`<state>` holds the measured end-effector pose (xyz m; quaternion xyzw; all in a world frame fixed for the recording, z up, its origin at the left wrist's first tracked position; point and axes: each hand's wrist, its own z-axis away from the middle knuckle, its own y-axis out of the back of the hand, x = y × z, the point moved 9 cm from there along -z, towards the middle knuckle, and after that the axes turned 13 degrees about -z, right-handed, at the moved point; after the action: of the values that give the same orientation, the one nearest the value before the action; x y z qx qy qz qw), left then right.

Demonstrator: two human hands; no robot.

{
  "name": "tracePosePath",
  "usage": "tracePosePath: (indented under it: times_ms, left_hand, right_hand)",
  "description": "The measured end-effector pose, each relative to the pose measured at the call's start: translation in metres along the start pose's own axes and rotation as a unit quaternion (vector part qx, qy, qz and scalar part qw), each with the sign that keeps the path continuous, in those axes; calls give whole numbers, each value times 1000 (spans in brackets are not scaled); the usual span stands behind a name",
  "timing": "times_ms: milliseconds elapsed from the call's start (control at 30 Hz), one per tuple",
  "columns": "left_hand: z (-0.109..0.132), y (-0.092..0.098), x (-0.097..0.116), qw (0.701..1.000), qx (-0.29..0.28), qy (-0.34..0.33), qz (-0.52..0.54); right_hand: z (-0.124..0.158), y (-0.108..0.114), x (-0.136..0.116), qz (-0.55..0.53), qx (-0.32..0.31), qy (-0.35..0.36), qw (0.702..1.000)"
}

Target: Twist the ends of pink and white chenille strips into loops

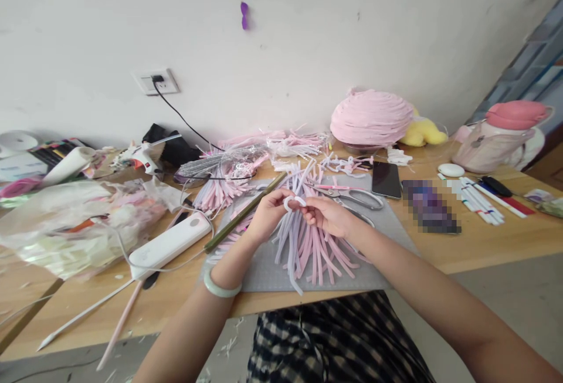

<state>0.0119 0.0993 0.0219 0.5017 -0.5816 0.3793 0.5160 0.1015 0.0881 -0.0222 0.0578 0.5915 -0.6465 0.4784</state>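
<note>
A short white pipe cleaner (289, 200), bent into a small curl, is pinched between both my hands. My left hand (267, 217) grips its left side with thumb and forefinger. From the other side my right hand (326, 216) holds it in the fingertips, the remaining fingers curled in. Beneath my hands fans a bunch of pink and lavender pipe cleaners (323, 260) on a grey cutting mat (259, 274). Scissors (363, 198) rest on the mat beyond my right hand. An olive-green stick (237, 223) lies slantwise by my left wrist.
To the left are a white power strip (171, 245), a plastic bag of scraps (88, 224) and a glue gun (147, 160). Behind sits a large pink yarn-like bundle (372, 118). Phones, including a dark one (387, 180), white markers (479, 200) and a pink-lidded jug (495, 139) stand right.
</note>
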Motion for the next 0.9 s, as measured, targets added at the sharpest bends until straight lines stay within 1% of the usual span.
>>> tracePosePath:
  times_ms: [133,200,267,300,367,433,500,533,600,667,767,833,900]
  left_hand:
    - [3,-5,-14,991,2,80,111]
    - [5,-7,-19,984,0,115,138]
    - [6,-9,-22,981,-6,131,140]
    - [6,-9,-21,983,-7,126,133]
    - [4,-7,-15,992,-8,86,93]
    - [3,-5,-4,999,-3,27,20]
    - [3,-4,6,998,2,-19,-53]
    - [3,-4,8,996,2,-30,-78]
    - [2,-4,7,995,3,-27,-95]
    - [2,-3,-1,998,8,10,-61]
    - [2,-2,-19,995,10,91,35]
    - [3,-5,-26,989,-9,130,67]
    - [5,-9,-30,984,-43,161,62]
  right_hand:
    - [2,-3,-14,57,-14,80,995]
    - [3,-4,-17,82,-15,98,992]
    - [2,-2,-16,92,-7,101,991]
    - [2,0,-16,89,-2,102,991]
    - [1,3,-15,69,12,98,993]
    - [0,5,-13,40,15,80,996]
    - [-1,4,-9,23,12,59,998]
    - [-1,4,-9,24,9,54,998]
    - [0,2,-10,50,4,66,997]
    - [2,1,-15,100,7,99,990]
    - [3,2,-22,210,14,151,966]
    - [2,3,-27,277,17,180,944]
    - [3,1,-34,318,10,220,922]
